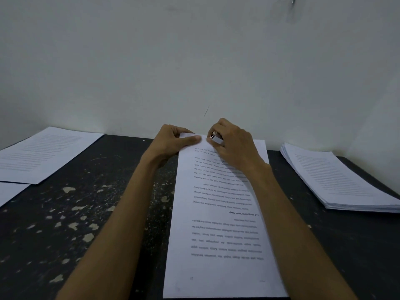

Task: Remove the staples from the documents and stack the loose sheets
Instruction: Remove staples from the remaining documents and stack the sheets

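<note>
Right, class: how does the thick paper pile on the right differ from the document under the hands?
The pile is many sheets thick, its edges fanned; the document looks thin. The left hand pinches the document's far corner and the right hand, holding a small metal tool, rests on it; nothing touches the pile. The document lies straight ahead; the pile lies angled. Both are white printed paper on the dark table.

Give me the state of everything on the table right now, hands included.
document: flat on the table, print upside down to the camera.
left hand: pinches the document's far left corner.
right hand: grips the metal tool beside it.
metal tool: held, tip at the document's far edge.
thick stack: lying at right, untouched.
thin sheets: flat at left, untouched.
</note>
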